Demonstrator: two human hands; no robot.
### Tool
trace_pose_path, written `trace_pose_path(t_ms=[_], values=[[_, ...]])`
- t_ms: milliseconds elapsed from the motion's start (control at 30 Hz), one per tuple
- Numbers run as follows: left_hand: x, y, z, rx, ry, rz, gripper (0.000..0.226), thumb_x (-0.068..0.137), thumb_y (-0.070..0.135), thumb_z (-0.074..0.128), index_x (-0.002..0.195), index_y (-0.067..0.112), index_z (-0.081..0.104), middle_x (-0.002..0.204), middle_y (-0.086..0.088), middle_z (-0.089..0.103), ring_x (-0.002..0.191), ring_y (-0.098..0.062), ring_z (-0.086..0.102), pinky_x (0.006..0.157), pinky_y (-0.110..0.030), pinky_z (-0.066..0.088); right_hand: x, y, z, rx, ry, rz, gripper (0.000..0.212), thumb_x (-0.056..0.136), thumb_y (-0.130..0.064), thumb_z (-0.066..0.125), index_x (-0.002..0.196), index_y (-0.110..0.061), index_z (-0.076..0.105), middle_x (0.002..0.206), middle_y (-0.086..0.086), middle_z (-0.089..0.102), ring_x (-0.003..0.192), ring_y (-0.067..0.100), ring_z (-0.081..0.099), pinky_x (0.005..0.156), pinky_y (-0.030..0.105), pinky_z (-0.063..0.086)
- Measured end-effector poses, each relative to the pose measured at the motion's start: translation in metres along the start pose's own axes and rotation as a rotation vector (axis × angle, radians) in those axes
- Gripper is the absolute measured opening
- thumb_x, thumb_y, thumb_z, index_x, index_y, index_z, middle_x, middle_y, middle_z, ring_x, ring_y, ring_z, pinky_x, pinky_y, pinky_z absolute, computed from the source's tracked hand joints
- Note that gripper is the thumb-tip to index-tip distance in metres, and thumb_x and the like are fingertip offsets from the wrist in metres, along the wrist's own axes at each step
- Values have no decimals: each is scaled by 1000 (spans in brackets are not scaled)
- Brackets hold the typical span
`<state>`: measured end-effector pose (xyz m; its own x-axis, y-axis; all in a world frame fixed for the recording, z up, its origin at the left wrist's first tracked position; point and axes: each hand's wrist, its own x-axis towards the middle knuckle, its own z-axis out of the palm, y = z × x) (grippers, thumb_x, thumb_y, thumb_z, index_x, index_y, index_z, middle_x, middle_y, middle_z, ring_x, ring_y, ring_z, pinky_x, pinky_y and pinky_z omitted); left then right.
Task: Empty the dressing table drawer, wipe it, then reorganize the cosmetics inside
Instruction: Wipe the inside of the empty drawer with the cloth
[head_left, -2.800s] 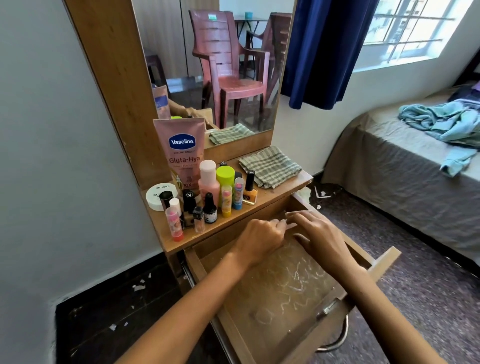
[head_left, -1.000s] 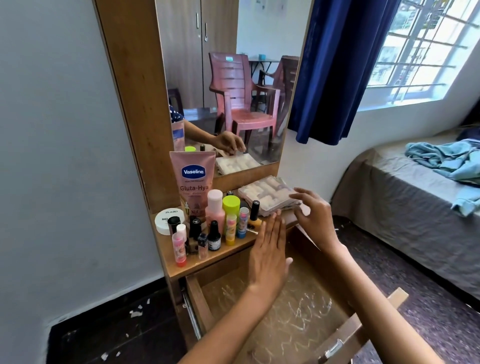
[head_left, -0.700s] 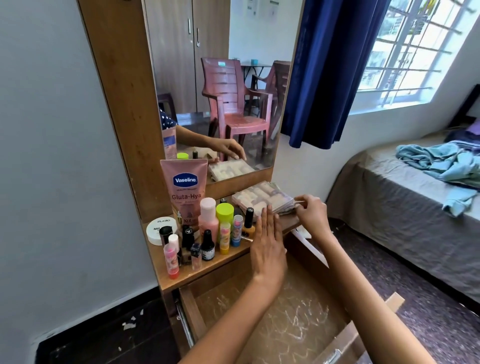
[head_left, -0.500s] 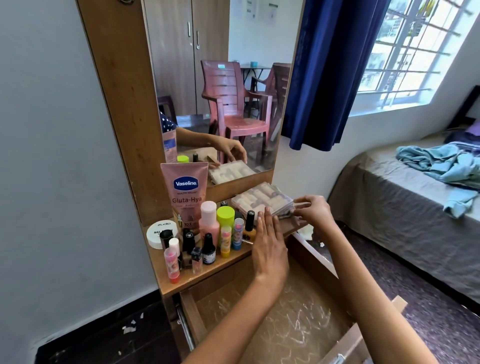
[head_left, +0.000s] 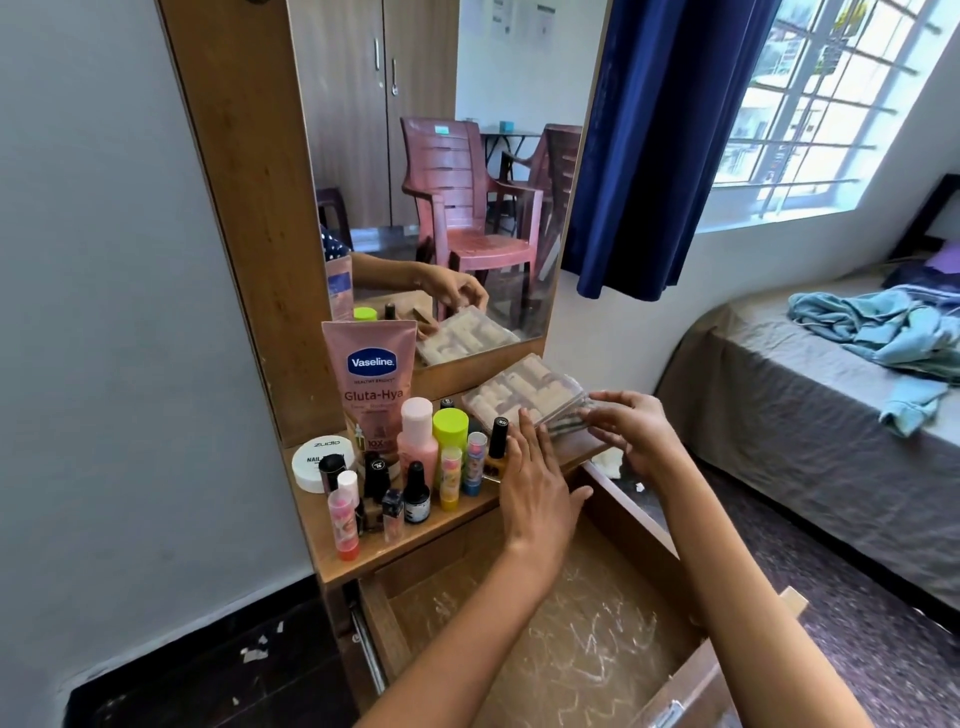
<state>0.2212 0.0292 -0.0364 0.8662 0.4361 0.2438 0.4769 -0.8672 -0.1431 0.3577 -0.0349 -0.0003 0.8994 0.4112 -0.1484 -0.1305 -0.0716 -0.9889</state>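
Drawer (head_left: 545, 649) emptied; cosmetics (head_left: 415, 467) stand on worktop (head_left: 415, 540); right hand (head_left: 631, 434) grips checked cloth (head_left: 569, 423) under clear case (head_left: 522, 392); left hand (head_left: 535, 480) flat; wiping, reorganizing remain.

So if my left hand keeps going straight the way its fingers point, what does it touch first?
Probably the clear plastic case of pale rolls: the left hand points its straight fingers at the case's near edge, almost touching, though depth is unclear.

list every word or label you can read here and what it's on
"Vaseline": pink tube, blue badge.
"Gluta-Hya": same tube, below the badge.
"10X": tube's lower end; smaller print there is unreadable.
"ZUDIO": white round jar lid.
"NAIL": same lid, the rest hidden.
Small bottle labels: too small to read.
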Motion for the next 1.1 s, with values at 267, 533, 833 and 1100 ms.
trace_pose_path(t_ms=[267,533,833,1100], values=[[3,6,-3,23,-23,-12,99,91,69,12,142,-14,-3,147,-37,-6,141,-44,-9,114,-49,-8,1,4,-11,145,29,105,38,83,-6,66,120,0,55,93,13,66,76,18,65,54,24,55],[-1,8,-2,69,-5,-8,100,92,67,16,138,-18,-9,145,-39,-9,139,-46,-12,106,-50,-19,-5,17,-5,-78,163,-135,33,78,-3,74,108,8,66,95,19,72,85,26,71,75,33,59],[1,9,4,151,-43,43,96,94,63,24,138,-16,-9,141,-38,-17,139,-46,-12,109,-51,-16,-68,3,-51,-283,283,-381,35,73,-2,77,108,-5,69,93,7,73,85,16,71,77,27,58],[-24,-2,-4,14,-16,152,87,97,54,27,141,-8,-16,146,-28,-27,139,-37,-24,112,-46,-16,-118,14,-73,-384,184,-304,33,74,5,75,102,-11,70,92,5,73,83,10,70,76,21,57]])
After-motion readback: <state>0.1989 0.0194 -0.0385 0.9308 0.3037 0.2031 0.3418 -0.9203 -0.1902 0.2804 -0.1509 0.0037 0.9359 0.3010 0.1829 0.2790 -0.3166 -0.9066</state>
